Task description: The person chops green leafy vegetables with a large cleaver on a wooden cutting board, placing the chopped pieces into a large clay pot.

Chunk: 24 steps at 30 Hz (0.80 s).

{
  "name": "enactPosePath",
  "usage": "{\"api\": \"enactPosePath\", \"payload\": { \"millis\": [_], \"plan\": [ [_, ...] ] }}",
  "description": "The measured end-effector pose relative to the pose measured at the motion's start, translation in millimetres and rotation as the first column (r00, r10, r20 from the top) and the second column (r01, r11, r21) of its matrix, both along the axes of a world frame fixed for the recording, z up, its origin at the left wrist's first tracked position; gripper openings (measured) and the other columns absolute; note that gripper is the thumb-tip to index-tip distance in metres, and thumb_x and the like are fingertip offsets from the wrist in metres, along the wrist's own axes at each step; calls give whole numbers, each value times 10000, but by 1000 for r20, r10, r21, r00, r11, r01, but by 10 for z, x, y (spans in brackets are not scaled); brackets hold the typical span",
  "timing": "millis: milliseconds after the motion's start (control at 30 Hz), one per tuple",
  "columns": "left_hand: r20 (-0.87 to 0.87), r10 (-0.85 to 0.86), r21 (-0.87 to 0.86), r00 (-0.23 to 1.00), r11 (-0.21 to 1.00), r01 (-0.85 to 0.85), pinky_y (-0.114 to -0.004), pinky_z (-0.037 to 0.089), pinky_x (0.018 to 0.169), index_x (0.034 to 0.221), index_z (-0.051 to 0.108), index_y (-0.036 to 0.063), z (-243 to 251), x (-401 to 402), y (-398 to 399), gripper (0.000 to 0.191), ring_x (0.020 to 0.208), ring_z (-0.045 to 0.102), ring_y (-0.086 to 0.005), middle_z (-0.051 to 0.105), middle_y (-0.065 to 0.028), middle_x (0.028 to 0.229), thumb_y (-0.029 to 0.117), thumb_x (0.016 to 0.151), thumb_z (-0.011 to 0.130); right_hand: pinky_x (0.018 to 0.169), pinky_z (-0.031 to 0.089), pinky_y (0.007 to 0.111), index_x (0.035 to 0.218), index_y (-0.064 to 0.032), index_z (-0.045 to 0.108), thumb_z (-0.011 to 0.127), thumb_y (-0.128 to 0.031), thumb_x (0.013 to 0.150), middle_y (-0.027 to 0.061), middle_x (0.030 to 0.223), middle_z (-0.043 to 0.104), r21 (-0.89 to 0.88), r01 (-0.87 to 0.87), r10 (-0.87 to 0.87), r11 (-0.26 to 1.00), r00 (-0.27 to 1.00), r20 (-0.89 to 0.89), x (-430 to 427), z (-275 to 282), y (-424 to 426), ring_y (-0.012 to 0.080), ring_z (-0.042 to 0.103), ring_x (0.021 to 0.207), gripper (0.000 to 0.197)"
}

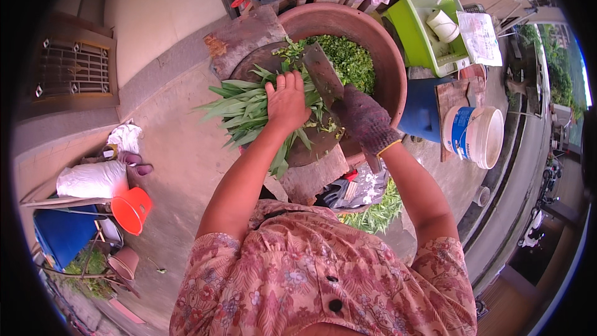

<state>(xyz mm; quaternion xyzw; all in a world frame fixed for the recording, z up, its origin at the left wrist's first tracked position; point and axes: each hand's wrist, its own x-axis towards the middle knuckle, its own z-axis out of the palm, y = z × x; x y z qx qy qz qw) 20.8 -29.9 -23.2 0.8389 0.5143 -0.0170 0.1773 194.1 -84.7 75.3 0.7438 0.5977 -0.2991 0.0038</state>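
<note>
Bare and wearing a ring, my left hand point(288, 100) presses down on a bunch of long green leaves point(245, 105). The bunch lies across a dark round chopping block point(249, 61), its tips hanging past the edge. My right hand point(364, 114), in a dark knitted glove, grips a cleaver point(322, 72) by its handle. The blade, flecked with bits of green, is tilted beside the bunch, just right of my left fingers. Beyond the blade, finely chopped greens point(354, 58) are heaped inside a large reddish-brown basin point(394, 63).
A wooden board point(249, 32) lies past the block; another point(312, 172) is near my body. More leaves point(378, 210) lie below the basin. At right stand a lime-green tub point(410, 23), a blue drum point(419, 107) and a white bucket point(480, 135). A red bucket point(131, 210) is at left.
</note>
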Motion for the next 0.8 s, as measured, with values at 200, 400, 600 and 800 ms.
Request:
{"api": "enactPosePath", "payload": {
  "millis": [200, 400, 600, 800],
  "plan": [
    [59, -1, 23, 998, 1000, 0, -503, 318, 1069, 1478, 391, -5, -61, 46, -4, 981, 1306, 429, -294, 471, -139, 1381, 328, 688, 868, 813, 546, 524, 1121, -22, 578, 631, -296, 954, 259, 975, 712, 52, 73, -74, 996, 997, 31, -312, -566, 129, 441, 697, 957, 326],
    [97, 23, 30, 995, 999, -26, -546, 268, 1145, 1457, 391, -5, -80, 49, 6, 943, 1310, 425, -307, 459, -152, 1391, 334, 707, 851, 876, 536, 547, 1194, -9, 559, 587, -322, 988, 278, 1046, 711, 1, 108, -107, 994, 994, 37, -228, -336, 272, 451, 692, 1009, 376],
    [59, 49, 58, 997, 997, -52, -525, 276, 1144, 1470, 382, -6, -81, 29, -20, 959, 1326, 421, -303, 456, -148, 1418, 362, 718, 848, 802, 515, 577, 1131, -24, 549, 639, -365, 975, 286, 917, 693, 82, 85, -90, 993, 995, 52, -125, 88, -22, 486, 672, 922, 386],
    [60, 34, 53, 998, 998, -37, -475, 337, 1045, 1458, 403, 0, -92, 33, 19, 942, 1275, 449, -291, 478, -138, 1361, 352, 708, 849, 780, 509, 580, 1133, -22, 566, 636, -333, 973, 297, 942, 685, 45, -16, 16, 999, 1000, 6, -96, -106, -220, 478, 674, 888, 356]
  ]
}}
